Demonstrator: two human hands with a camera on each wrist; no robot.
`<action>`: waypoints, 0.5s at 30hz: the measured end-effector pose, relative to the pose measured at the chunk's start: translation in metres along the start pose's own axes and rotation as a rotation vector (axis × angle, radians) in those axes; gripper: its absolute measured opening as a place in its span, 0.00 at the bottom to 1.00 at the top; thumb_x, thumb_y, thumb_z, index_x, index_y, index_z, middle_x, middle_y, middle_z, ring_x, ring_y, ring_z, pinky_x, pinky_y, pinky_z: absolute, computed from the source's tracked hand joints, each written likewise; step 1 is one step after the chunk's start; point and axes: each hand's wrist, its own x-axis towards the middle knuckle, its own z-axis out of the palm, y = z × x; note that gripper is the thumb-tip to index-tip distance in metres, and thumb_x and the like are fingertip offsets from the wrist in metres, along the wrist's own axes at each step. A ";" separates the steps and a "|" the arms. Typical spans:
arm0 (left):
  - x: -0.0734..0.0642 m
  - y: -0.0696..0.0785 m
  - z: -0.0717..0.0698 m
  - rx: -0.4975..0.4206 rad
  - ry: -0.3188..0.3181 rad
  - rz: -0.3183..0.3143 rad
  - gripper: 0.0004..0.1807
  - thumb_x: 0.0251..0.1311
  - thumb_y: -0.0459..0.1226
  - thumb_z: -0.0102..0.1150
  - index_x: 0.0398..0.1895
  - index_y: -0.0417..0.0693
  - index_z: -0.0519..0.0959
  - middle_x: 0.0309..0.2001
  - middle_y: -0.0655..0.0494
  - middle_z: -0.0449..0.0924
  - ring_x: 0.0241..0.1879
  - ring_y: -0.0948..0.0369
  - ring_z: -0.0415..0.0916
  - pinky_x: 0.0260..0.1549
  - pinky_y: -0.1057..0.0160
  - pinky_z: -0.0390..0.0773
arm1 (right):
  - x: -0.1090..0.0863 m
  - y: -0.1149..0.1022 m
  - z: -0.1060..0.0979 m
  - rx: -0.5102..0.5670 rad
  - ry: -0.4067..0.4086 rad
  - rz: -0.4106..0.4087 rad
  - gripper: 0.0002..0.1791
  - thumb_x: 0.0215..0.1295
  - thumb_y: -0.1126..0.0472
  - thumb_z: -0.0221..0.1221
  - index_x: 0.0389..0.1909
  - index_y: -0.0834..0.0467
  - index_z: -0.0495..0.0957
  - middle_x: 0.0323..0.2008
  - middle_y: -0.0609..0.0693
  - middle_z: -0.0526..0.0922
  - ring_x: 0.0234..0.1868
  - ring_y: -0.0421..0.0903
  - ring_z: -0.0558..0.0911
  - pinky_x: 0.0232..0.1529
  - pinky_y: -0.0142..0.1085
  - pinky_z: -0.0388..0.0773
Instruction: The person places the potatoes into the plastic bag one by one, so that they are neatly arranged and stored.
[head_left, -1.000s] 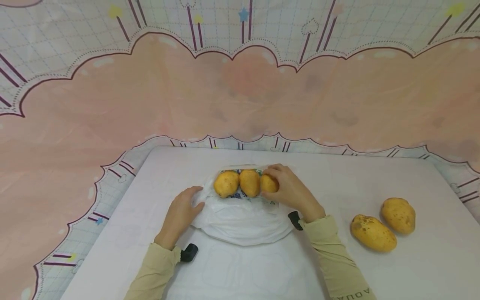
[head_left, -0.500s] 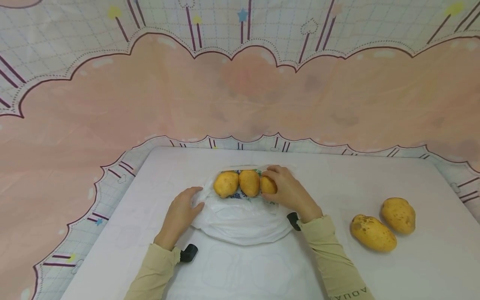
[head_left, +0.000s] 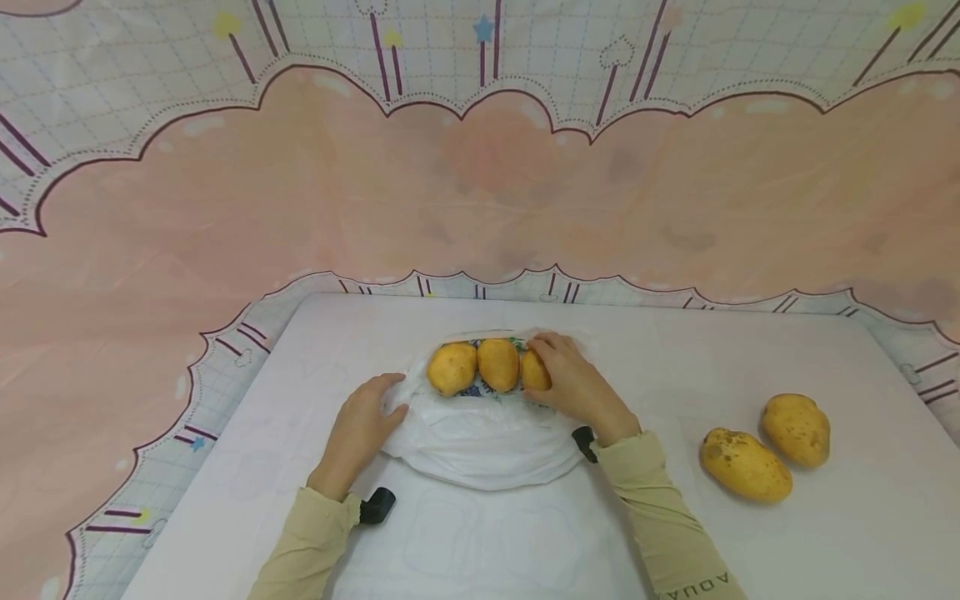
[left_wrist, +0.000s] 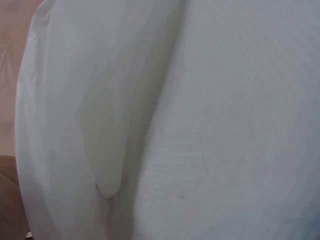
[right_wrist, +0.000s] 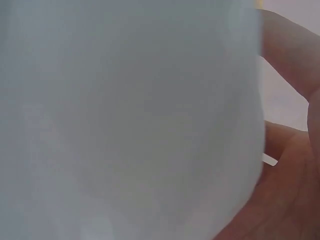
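A white plastic bag (head_left: 480, 450) with blue and green print lies on the table, and three yellow potatoes sit in a row on its printed part. The left potato (head_left: 452, 369) and the middle potato (head_left: 498, 364) show whole. My right hand (head_left: 577, 379) grips the right-hand potato (head_left: 533, 372) between thumb and fingers, covering part of it. At the bag's left edge my left hand (head_left: 362, 427) rests with thumb and fingers spread apart. White plastic (left_wrist: 75, 100) fills much of the left wrist view. In the right wrist view, a white sheet hides most of the right hand's fingers (right_wrist: 290, 50).
Two more potatoes, an oblong one (head_left: 746, 465) and a rounder one (head_left: 797, 430), lie close together at the right on the white table (head_left: 247, 500). A patterned cloth backdrop (head_left: 480, 200) rises behind the table.
My right hand and its potato have shifted slightly to the left, closer to the middle potato. The left hand stays in place.
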 end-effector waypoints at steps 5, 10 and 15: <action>0.000 0.001 -0.001 0.001 0.003 0.001 0.25 0.59 0.33 0.66 0.61 0.37 0.75 0.61 0.38 0.77 0.63 0.41 0.71 0.63 0.42 0.71 | 0.001 0.000 0.003 -0.022 0.000 -0.002 0.41 0.57 0.56 0.72 0.67 0.68 0.67 0.68 0.62 0.67 0.70 0.59 0.63 0.71 0.53 0.66; -0.001 0.002 0.000 -0.001 0.000 -0.002 0.26 0.59 0.33 0.66 0.61 0.37 0.75 0.61 0.38 0.77 0.63 0.41 0.71 0.63 0.42 0.71 | 0.002 0.000 0.006 -0.047 0.004 0.004 0.42 0.57 0.55 0.72 0.68 0.68 0.66 0.68 0.62 0.67 0.71 0.60 0.63 0.72 0.52 0.64; -0.001 0.002 0.000 -0.001 -0.002 -0.001 0.26 0.59 0.33 0.66 0.61 0.36 0.75 0.61 0.38 0.76 0.63 0.40 0.71 0.63 0.42 0.71 | 0.000 -0.001 0.005 -0.064 0.006 -0.005 0.42 0.57 0.54 0.72 0.68 0.68 0.66 0.69 0.62 0.67 0.71 0.59 0.63 0.72 0.51 0.63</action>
